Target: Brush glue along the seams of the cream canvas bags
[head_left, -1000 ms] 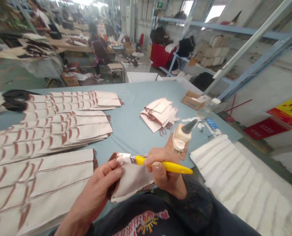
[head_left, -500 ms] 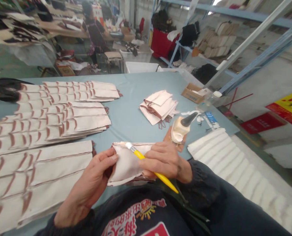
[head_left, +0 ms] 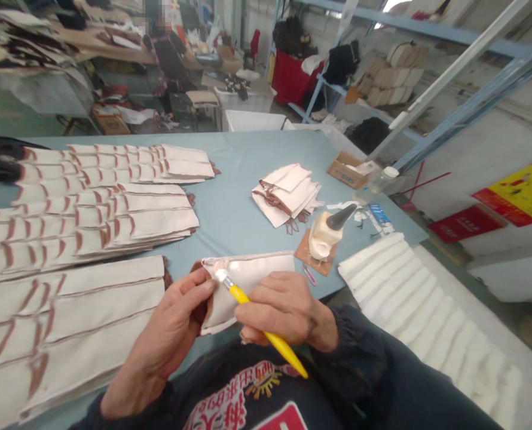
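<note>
My left hand [head_left: 171,325] pinches the left edge of a cream fabric piece [head_left: 257,270] with brown edging, thumb on top. In my right hand [head_left: 281,307] is a yellow-handled brush [head_left: 243,297]. Its bristle tip touches the fabric near the upper left corner, close to my left thumb. A whitish wet-looking patch shows along the fabric's top edge. To the right, a cream glue bottle [head_left: 323,239] with a dark nozzle lies tilted on a brown pad [head_left: 302,254]. A pair of small pink snips [head_left: 309,275] lies beside the pad.
Overlapping rows of cream fabric pieces [head_left: 109,292] cover the table's left side. A small fabric stack [head_left: 286,194] lies in the middle, with a cardboard box [head_left: 347,169] and clear bottle [head_left: 385,179] behind. White padding strips [head_left: 409,286] lie at right. A person [head_left: 167,60] is in the background.
My right hand and the brush have moved left and slightly down. The brush tip has shifted from the top edge toward the upper left corner, uncovering the fabric's right end and the snips.
</note>
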The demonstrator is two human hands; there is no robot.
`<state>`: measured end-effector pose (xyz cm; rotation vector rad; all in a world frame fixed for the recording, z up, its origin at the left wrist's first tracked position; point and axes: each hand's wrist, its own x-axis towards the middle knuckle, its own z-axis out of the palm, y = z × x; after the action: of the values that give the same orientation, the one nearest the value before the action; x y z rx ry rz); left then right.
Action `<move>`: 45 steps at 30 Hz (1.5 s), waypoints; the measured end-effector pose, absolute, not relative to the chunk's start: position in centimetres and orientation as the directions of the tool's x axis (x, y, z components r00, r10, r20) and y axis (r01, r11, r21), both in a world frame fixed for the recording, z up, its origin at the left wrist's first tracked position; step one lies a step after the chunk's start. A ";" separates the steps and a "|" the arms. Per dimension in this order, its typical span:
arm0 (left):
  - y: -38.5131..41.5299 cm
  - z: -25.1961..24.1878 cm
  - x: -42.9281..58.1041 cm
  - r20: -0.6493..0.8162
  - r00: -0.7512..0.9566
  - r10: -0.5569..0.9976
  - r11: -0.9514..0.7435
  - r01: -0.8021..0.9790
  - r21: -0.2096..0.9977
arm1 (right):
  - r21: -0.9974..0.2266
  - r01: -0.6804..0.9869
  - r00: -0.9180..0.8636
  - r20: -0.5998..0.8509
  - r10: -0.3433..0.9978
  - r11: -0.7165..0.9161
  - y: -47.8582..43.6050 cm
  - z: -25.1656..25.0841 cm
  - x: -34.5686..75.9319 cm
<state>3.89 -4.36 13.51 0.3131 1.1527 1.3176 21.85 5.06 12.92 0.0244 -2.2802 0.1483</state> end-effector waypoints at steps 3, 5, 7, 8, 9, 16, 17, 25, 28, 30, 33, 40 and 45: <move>-4.6 13.5 3.8 -0.452 -0.161 0.877 0.302 -0.548 0.780 | -0.180 -0.082 -0.615 0.783 0.092 0.980 4.3 12.1 19.9; -4.9 13.3 3.7 -0.438 -0.180 0.880 0.294 -0.519 0.803 | -0.295 -0.113 -0.579 0.795 0.178 0.949 3.7 11.6 18.8; -5.2 13.1 3.6 -0.415 -0.203 0.887 0.273 -0.493 0.826 | -0.401 -0.155 -0.530 0.805 0.267 0.903 3.3 11.5 18.0; -5.3 13.0 3.5 -0.407 -0.202 0.891 0.268 -0.489 0.830 | -0.441 -0.166 -0.496 0.810 0.311 0.882 3.1 11.5 17.8; -5.4 12.9 3.5 -0.403 -0.196 0.894 0.264 -0.496 0.827 | -0.479 -0.163 -0.459 0.811 0.363 0.863 3.0 11.6 17.7; -5.8 12.7 3.2 -0.426 -0.070 0.902 0.316 -0.565 0.762 | -0.512 0.089 -0.272 0.812 0.516 0.854 5.0 11.3 18.7; -5.7 12.8 3.2 -0.426 -0.059 0.903 0.323 -0.563 0.761 | -0.504 0.135 -0.308 0.797 0.519 0.853 5.3 11.0 18.7; -6.2 11.8 1.8 -0.310 -0.046 0.949 0.288 -0.265 0.920 | -0.628 0.247 -0.273 0.685 0.675 0.738 6.4 11.2 18.8; -6.8 10.1 1.2 -0.188 -0.037 0.981 0.188 -0.009 0.982 | -0.723 0.285 -0.186 0.603 0.776 0.630 8.0 11.6 18.8; -7.1 9.4 1.1 -0.128 -0.025 0.991 0.130 0.113 0.985 | -0.743 0.279 -0.157 0.590 0.792 0.609 9.2 11.3 18.6; -7.5 9.4 1.6 -0.058 0.007 0.998 0.056 0.208 0.977 | -0.733 0.296 -0.157 0.595 0.788 0.612 10.4 10.6 18.2; -7.4 10.8 2.0 -0.009 -0.075 0.997 0.031 0.294 0.955 | -0.797 -0.074 -0.102 0.604 0.790 0.600 7.2 12.5 20.5; -7.6 10.4 1.7 0.005 -0.119 0.993 0.036 0.343 0.939 | -0.769 -0.093 -0.374 0.615 0.694 0.632 3.5 13.2 22.7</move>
<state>1.73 -7.60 10.36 1.3936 1.5645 1.0975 22.65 3.50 13.20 -0.4876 -1.7679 0.9050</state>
